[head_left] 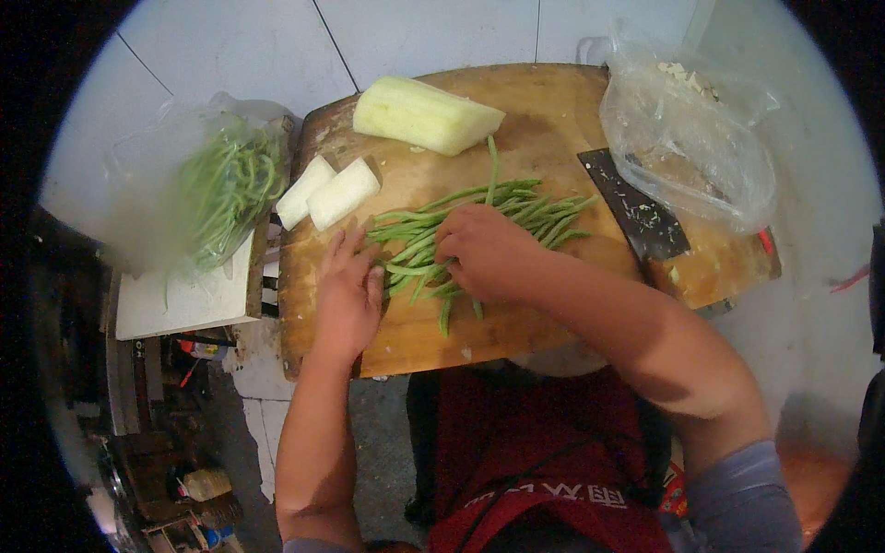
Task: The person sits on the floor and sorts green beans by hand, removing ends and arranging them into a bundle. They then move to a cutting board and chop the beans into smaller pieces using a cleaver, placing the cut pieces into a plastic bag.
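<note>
A loose bundle of long green beans lies across the wooden cutting board. My right hand is curled over the middle of the bundle, its fingers closed around some beans. One bean sticks out above this hand, pointing away from me. At the bundle's left end, my left hand rests with fingers apart, touching the bean ends. Beyond that hand lie two pale peeled gourd pieces, partly overlapping. A large peeled gourd section sits at the board's far side.
Right of the beans lies a dark cleaver blade with pale shreds stuck on it. A clear plastic bag covers its far part. Left of the board, a bag of green beans rests on a white surface. A tiled wall stands behind.
</note>
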Tool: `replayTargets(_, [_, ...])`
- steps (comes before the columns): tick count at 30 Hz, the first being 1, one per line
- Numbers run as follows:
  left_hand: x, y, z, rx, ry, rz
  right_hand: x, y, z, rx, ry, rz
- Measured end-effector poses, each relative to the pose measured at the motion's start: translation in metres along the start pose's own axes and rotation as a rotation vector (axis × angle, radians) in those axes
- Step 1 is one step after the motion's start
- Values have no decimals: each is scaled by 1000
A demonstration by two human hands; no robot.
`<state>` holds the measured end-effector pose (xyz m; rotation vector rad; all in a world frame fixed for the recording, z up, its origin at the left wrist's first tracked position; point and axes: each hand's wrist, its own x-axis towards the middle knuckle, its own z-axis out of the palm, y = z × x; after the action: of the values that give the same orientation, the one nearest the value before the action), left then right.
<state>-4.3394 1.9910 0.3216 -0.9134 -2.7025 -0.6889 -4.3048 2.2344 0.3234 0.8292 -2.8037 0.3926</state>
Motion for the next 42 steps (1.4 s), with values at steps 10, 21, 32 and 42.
replayTargets(10, [23, -2, 20, -150, -53, -131, 43, 3, 2, -80, -234, 229])
replayTargets(21, [25, 13, 15, -138, -62, -89, 35, 7, 16, -62, -7, 201])
replayTargets(32, [36, 35, 16, 318, 37, 225, 24, 9, 28, 142, 213, 190])
replayTargets(42, [35, 36, 37, 212, 168, 146, 20, 9, 28, 176, 309, 164])
